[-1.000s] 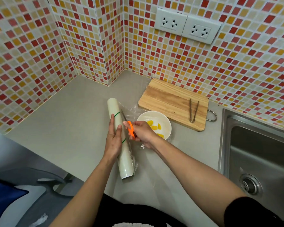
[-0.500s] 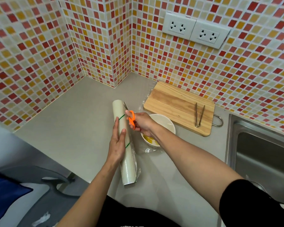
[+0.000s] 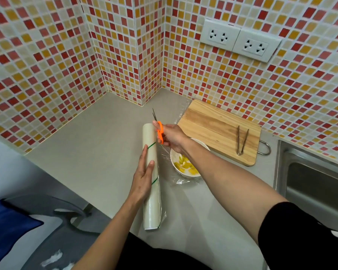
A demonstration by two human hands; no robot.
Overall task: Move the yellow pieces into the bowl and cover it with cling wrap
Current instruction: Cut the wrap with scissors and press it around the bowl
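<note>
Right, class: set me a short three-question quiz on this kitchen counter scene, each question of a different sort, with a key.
1. True or false: the yellow pieces lie in the round white bowl.
2. Which hand grips the orange-handled scissors? A) the left hand B) the right hand C) neither
3. Fill in: the thin metal tongs lie on the wooden ____ board.

Key:
1. True.
2. B; the left hand rests flat on the long white roll of cling wrap.
3. Cutting.
</note>
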